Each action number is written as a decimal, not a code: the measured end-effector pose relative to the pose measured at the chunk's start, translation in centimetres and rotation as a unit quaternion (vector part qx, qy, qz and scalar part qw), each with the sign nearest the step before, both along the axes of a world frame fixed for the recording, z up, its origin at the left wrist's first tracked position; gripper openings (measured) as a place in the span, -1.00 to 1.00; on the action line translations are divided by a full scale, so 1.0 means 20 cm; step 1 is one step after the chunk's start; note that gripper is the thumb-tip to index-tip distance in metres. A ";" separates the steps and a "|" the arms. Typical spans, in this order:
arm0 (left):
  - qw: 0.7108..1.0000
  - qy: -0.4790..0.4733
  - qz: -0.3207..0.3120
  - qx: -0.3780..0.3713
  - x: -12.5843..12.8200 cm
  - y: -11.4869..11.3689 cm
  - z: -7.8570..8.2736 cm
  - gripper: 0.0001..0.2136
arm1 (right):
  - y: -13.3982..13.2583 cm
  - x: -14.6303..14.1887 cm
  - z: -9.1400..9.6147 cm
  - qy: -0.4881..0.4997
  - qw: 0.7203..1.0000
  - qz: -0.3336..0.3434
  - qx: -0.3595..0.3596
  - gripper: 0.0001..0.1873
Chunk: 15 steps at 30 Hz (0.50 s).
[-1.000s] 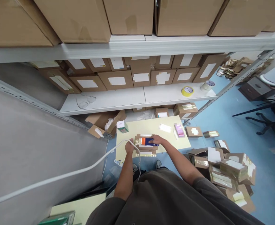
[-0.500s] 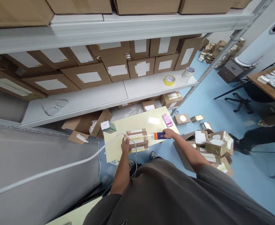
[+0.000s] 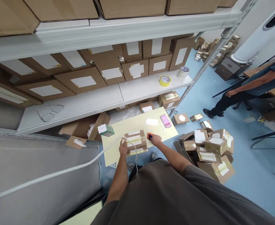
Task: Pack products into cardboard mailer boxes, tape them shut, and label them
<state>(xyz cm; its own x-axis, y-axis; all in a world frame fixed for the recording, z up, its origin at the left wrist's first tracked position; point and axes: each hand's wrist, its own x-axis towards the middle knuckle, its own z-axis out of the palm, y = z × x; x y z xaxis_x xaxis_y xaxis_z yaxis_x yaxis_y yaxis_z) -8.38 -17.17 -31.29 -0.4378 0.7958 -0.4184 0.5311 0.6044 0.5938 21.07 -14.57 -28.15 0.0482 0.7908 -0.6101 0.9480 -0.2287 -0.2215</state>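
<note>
A flat cardboard box [image 3: 134, 143] with white labels and shiny tape lies on the pale yellow table [image 3: 114, 150]. My left hand [image 3: 123, 147] is closed on its left end. My right hand [image 3: 156, 140] is wrapped round an orange and dark tape dispenser [image 3: 149, 136], just off the box's right end. Most of the dispenser is hidden by my fingers. A white cable [image 3: 81, 164] arches in front of the box, passing close to my left hand. Farther back on the table are a white paper slip [image 3: 151, 122] and a pink phone [image 3: 165, 121], partly blurred.
A green and white carton [image 3: 106, 130] stands at the table's left edge. Behind is a shelf [image 3: 100, 101] with boxes, a yellow tape roll [image 3: 164, 81] and a white tape roll [image 3: 183, 71]. Parcels [image 3: 218, 145] pile up at right. Another person [image 3: 252, 86] is farther right.
My right hand has moved left with the dispenser, closer to the box; the tape strand between them no longer shows. The other person has come further into view. My view has shifted slightly.
</note>
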 end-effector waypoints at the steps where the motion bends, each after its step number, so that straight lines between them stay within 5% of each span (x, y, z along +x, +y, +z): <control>1: 1.000 -0.001 0.006 -0.008 0.00 0.00 0.00 -0.43 | -0.02 0.03 -0.02 -0.003 1.000 -0.021 0.017 -0.60; 6: 0.999 -0.002 0.019 -0.036 -0.01 0.02 0.00 -0.41 | -0.02 0.15 -0.10 -0.001 0.999 -0.041 0.027 -0.46; 11: 0.999 -0.009 0.002 -0.031 -0.02 0.02 0.00 -0.44 | 0.00 0.14 -0.07 -0.001 0.998 -0.055 0.018 -0.41; 15: 0.999 -0.010 0.000 -0.032 -0.03 0.02 -0.01 -0.44 | -0.07 0.02 -0.05 0.139 0.987 -0.053 0.061 -0.46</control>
<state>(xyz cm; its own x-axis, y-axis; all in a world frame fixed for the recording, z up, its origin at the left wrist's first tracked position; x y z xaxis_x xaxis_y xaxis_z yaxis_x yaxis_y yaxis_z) -8.88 -16.83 -31.47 -0.4298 0.7665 -0.4772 0.5193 0.6422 0.5638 21.50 -15.95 -29.12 -0.0214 0.8586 -0.5122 0.8187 -0.2790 -0.5019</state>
